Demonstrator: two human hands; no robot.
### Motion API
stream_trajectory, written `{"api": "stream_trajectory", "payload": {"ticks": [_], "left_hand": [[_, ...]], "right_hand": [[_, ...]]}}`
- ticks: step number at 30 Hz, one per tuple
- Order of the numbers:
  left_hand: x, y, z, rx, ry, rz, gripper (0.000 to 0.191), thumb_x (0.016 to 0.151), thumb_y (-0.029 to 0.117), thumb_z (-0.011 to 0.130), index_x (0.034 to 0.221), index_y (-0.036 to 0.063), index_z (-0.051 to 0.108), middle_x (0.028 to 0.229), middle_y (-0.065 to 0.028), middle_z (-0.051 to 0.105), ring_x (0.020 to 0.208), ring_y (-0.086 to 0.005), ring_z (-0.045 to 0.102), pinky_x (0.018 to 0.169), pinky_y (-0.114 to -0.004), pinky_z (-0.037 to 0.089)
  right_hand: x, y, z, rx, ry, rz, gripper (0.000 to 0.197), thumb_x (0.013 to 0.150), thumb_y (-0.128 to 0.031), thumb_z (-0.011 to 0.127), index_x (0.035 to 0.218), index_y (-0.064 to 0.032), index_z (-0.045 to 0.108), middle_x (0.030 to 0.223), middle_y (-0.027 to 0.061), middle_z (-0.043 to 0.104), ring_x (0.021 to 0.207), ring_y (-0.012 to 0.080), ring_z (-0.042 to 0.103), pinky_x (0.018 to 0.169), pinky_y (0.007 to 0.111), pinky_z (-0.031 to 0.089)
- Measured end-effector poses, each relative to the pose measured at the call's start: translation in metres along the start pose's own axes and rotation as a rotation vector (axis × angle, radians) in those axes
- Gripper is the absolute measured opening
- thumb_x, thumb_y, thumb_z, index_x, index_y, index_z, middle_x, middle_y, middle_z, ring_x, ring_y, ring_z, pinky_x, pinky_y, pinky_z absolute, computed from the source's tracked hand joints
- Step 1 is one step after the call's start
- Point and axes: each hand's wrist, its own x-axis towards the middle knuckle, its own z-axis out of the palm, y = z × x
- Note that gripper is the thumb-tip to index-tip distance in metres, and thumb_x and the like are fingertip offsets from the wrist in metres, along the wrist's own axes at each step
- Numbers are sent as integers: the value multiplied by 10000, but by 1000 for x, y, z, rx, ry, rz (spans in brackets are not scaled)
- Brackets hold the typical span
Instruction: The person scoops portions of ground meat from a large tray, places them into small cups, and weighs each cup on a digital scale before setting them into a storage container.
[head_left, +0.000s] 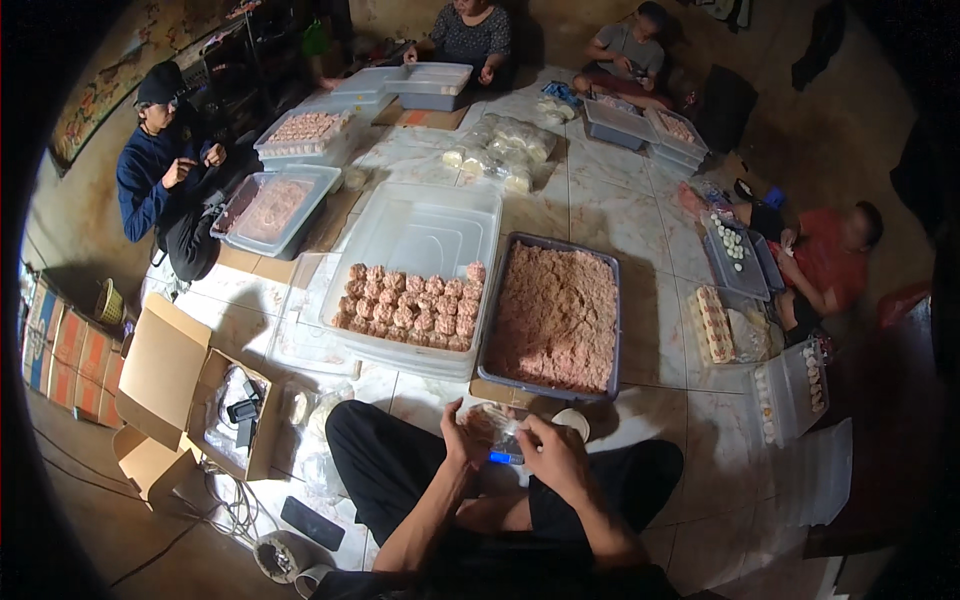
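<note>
My left hand (459, 439) cups a pinkish-white piece of filling (484, 424), blurred, possibly on a wrapper. My right hand (553, 454) is curled close beside it, around a thin tool whose pale end (539, 448) shows under the fingers. Beneath both hands is a small scale with a lit blue display (505, 457). Round pale wrappers (574, 424) lie stacked just beyond my right hand. Ahead stands a dark tub (616, 330) of minced pink filling (555, 315). To its left, a clear plastic box (420, 217) holds rows of shaped dumplings (412, 307).
An open cardboard box (165, 360) stands at left, near cables (232, 502), a phone (313, 523) and a roll (289, 556). Bagged wrappers (502, 146) lie farther out. Several people sit around with tubs. At right are an egg tray (714, 322) and a clear box (791, 394).
</note>
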Motion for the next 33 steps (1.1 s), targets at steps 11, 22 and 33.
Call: {"api": "stream_trajectory", "payload": {"ticks": [11,22,33], "left_hand": [[15,-7,-19,24,-110,-97,580,931,521,471,1124,3,645,1114,-214,694,1067,-378,662,1002,-495,505],[20,-15,-13,43,-215,-98,615,936,498,444,1141,-60,601,1074,-259,665,1024,-435,657,989,-563,520],[27,-3,-31,8,-112,-36,567,929,451,501,1180,-50,586,1083,-234,658,1032,-412,649,975,-525,524]], "right_hand": [[-7,10,6,94,12,-22,135,924,-245,695,992,-130,676,823,173,708,767,404,693,665,500,537],[103,119,-36,-514,282,198,52,813,-100,671,786,-91,715,827,199,706,870,408,699,747,517,545],[104,154,-55,-770,-266,-113,132,848,-113,624,854,-91,754,854,220,709,829,403,729,717,525,587]]}}
